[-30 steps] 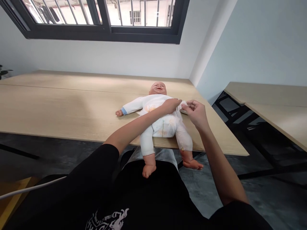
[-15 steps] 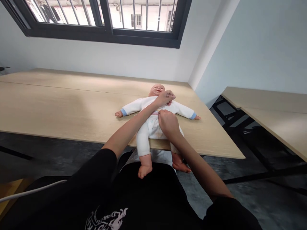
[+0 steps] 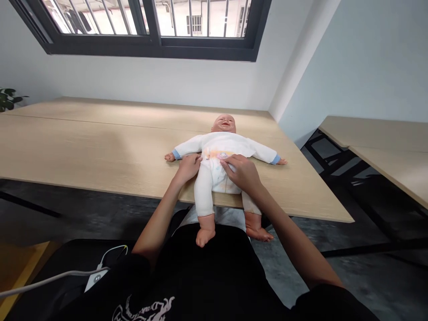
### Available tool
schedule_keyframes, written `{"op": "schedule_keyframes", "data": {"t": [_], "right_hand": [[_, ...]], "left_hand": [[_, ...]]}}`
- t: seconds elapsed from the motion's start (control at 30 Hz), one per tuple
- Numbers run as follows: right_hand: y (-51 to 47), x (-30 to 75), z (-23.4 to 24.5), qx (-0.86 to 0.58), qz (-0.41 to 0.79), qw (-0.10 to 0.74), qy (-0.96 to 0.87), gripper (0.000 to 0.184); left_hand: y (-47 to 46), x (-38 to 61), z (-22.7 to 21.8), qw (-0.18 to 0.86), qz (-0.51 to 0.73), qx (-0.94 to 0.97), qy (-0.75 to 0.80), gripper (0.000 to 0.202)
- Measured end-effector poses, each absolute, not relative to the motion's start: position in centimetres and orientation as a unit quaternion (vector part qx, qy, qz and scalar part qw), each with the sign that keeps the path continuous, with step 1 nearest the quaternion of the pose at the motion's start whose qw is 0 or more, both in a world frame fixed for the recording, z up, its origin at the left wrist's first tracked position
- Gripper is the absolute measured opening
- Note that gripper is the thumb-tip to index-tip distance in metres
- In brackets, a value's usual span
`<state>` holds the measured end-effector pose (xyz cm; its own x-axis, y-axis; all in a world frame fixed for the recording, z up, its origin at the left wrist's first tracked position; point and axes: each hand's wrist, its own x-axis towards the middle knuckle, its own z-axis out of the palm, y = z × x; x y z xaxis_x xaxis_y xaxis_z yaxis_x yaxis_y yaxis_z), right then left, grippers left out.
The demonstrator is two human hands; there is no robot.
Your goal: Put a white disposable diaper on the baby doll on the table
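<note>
A baby doll (image 3: 230, 141) in a white long-sleeved top with blue cuffs lies face up on the table, arms spread, its legs hanging over the near edge. A white diaper (image 3: 220, 180) with a coloured print at the waist is around its hips. At the left side of the waist, my left hand (image 3: 189, 167) has its fingers bent together against the diaper's edge, fingertips partly hidden. My right hand (image 3: 244, 174) is closed in a pinch on the diaper's front, just below the printed waistband.
The wooden table (image 3: 83, 151) runs along the wall under a barred window (image 3: 207, 48). A second table (image 3: 394, 156) stands to the right across a gap. At lower left are a cable (image 3: 50, 280) and a white device (image 3: 96, 278). A plant (image 3: 10, 99) shows at far left.
My left hand has moved from the doll's chest down and left to the side of its waist, uncovering the chest and face. My right hand stays at the diaper's front.
</note>
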<state>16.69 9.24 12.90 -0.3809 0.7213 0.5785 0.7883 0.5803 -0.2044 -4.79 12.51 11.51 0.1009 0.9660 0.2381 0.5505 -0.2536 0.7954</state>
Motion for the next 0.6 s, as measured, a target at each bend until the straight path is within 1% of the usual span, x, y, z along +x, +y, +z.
{"op": "schedule_keyframes", "data": {"t": [0.07, 0.2, 0.27, 0.4, 0.53, 0.6], "right_hand": [[9.3, 16.7, 12.9, -0.456, -0.041, 0.33, -0.825, 0.029], [9.3, 16.9, 12.8, -0.445, -0.019, 0.361, -0.819, 0.028], [9.4, 17.1, 12.6, -0.447, -0.009, 0.379, -0.81, 0.027], [9.5, 17.4, 12.3, -0.46, 0.002, 0.404, -0.791, 0.027], [9.5, 17.5, 12.2, -0.464, 0.004, 0.415, -0.783, 0.027], [9.5, 17.5, 12.3, -0.461, 0.006, 0.42, -0.782, 0.027]], "left_hand": [[12.1, -4.9, 11.3, 0.29, 0.379, 0.7, 0.532, 0.013], [12.0, -5.4, 11.4, 0.393, 0.376, 0.711, 0.446, 0.03], [12.3, -5.8, 11.2, 0.427, 0.364, 0.701, 0.44, 0.033], [12.7, -5.9, 10.7, 0.447, 0.344, 0.669, 0.484, 0.035], [11.9, -5.7, 10.9, 0.468, 0.368, 0.648, 0.475, 0.04], [11.4, -6.0, 11.3, 0.5, 0.374, 0.636, 0.454, 0.049]]}}
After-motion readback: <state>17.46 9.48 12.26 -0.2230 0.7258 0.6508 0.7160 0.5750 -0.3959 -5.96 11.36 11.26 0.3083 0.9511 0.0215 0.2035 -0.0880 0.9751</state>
